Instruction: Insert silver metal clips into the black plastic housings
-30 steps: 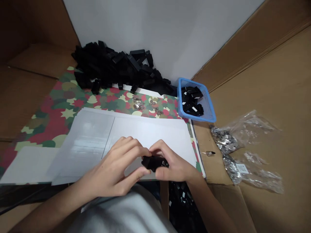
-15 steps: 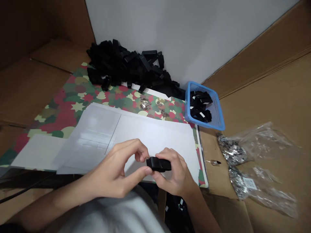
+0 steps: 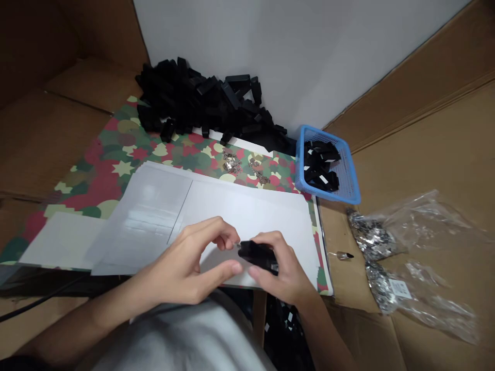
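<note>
My right hand (image 3: 284, 273) grips a black plastic block (image 3: 258, 256) between thumb and fingers, above a white sheet (image 3: 247, 216). The block's left end tilts toward my left hand (image 3: 185, 263), whose curled fingertips sit right beside it. A tiny metal glint (image 3: 238, 245) shows at those fingertips, too small to identify. I cannot tell whether my left hand holds it. My fingers hide much of the block.
A heap of black blocks (image 3: 197, 100) lies against a white wall (image 3: 294, 56). Small metal pieces (image 3: 231, 164) lie on a camouflage-pattern mat (image 3: 116, 154). Right of it are a blue basket of black blocks (image 3: 328, 165) and plastic bags of metal parts (image 3: 402, 242) on cardboard.
The black block has turned in my hands, its left end now tilted upward. My left fingertips have shifted around its end. The whole scene has shifted slightly in view.
</note>
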The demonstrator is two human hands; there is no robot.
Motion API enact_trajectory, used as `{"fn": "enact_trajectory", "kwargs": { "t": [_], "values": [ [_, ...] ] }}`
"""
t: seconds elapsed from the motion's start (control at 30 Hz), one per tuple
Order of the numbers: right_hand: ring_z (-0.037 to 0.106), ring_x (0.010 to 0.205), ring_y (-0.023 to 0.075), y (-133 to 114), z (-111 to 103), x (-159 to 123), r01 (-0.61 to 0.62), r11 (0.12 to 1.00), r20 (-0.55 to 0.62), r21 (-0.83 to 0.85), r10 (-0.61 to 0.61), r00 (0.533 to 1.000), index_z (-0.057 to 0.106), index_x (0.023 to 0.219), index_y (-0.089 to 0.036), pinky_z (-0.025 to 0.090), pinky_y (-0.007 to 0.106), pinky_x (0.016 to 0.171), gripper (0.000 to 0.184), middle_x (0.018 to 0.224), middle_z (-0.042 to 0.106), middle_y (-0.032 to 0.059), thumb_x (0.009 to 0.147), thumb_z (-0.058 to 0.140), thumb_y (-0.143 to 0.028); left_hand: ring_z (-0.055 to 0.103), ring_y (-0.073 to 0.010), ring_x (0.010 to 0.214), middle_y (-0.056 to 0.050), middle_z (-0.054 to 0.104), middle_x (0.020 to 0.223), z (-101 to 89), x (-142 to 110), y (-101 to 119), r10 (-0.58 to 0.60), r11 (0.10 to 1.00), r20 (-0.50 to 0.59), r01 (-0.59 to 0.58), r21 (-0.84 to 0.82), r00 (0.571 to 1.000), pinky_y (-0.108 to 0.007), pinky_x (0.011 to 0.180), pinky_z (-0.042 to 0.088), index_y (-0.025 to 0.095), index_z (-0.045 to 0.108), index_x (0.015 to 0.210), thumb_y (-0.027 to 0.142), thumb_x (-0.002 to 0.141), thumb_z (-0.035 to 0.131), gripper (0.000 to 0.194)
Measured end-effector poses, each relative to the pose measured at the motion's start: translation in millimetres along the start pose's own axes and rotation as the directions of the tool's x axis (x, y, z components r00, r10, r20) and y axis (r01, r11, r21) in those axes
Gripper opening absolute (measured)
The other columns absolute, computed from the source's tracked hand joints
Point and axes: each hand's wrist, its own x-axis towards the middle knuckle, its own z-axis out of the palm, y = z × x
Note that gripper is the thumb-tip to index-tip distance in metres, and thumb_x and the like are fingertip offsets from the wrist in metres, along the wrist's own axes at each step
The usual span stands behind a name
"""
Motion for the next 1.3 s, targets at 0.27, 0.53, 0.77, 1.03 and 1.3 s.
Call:
{"fn": "enact_trajectory", "kwargs": {
  "t": [0.27, 0.53, 0.77, 1.03, 1.3],
  "values": [
    [0.042, 0.044, 0.0065, -10.7, -11.3, 7.0, -0.416, 0.766, 0.369, 0.490, 0.251, 0.895, 0.054, 0.093, -0.020, 0.032, 0.016, 0.038, 0.027, 0.067, 0.063, -0.0035, 0.073, 0.066, -0.034, 0.056, -0.0152, 0.085, -0.005, 0.057, 0.095, -7.0, -4.2, 2.0, 0.207, 0.972, 0.102, -0.217, 0.096, 0.973, -0.026, 0.074, 0.048, 0.021, 0.057, 0.115, 0.014, 0.092, 0.055, 0.024],
    [0.038, 0.037, 0.0042, -13.0, -11.7, 9.8, -0.533, 0.664, 0.524, 0.524, 0.242, 0.817, 0.055, 0.089, -0.019, 0.026, 0.015, 0.033, 0.028, 0.062, 0.064, -0.0056, 0.071, 0.068, -0.036, 0.056, -0.0156, 0.078, -0.005, 0.061, 0.087, -6.2, -5.9, 4.8, 0.279, 0.951, 0.117, -0.291, 0.107, 0.953, -0.027, 0.070, 0.048, 0.018, 0.059, 0.103, 0.019, 0.094, 0.054, 0.010],
    [0.041, 0.039, 0.0052, -0.7, -12.4, 12.7, -0.506, 0.635, 0.518, 0.583, 0.188, 0.834, 0.054, 0.093, -0.018, 0.032, 0.017, 0.039, 0.033, 0.064, 0.064, -0.0040, 0.073, 0.069, -0.040, 0.057, -0.0170, 0.084, -0.005, 0.058, 0.095, -17.5, -5.6, -2.6, 0.142, 0.984, 0.084, -0.150, 0.098, 0.986, -0.027, 0.073, 0.048, 0.021, 0.057, 0.113, 0.031, 0.090, 0.063, 0.026],
    [0.057, 0.076, 0.0166, 43.6, 5.9, 23.1, -0.223, 0.953, -0.082, 0.206, 0.244, 0.966, 0.054, 0.096, -0.022, 0.044, 0.027, 0.064, 0.022, 0.083, 0.057, 0.0002, 0.082, 0.059, -0.038, 0.056, -0.0175, 0.082, -0.002, 0.054, 0.100, -77.6, -20.9, -49.3, -0.093, 0.767, -0.256, 0.233, 0.598, 0.962, -0.026, 0.069, 0.043, 0.019, 0.060, 0.113, 0.030, 0.091, 0.054, 0.025],
    [0.065, 0.089, 0.0229, 71.9, 27.5, 18.8, -0.325, 0.942, -0.244, -0.087, 0.296, 0.924, 0.054, 0.104, -0.025, 0.048, 0.032, 0.076, 0.027, 0.095, 0.067, 0.0027, 0.084, 0.056, -0.042, 0.054, -0.0224, 0.104, -0.004, 0.055, 0.115, -48.1, -71.6, -48.9, -0.240, 0.812, 0.124, 0.129, 0.570, 0.963, -0.031, 0.090, 0.044, 0.027, 0.055, 0.119, 0.016, 0.088, 0.052, 0.033]
  ]
}}
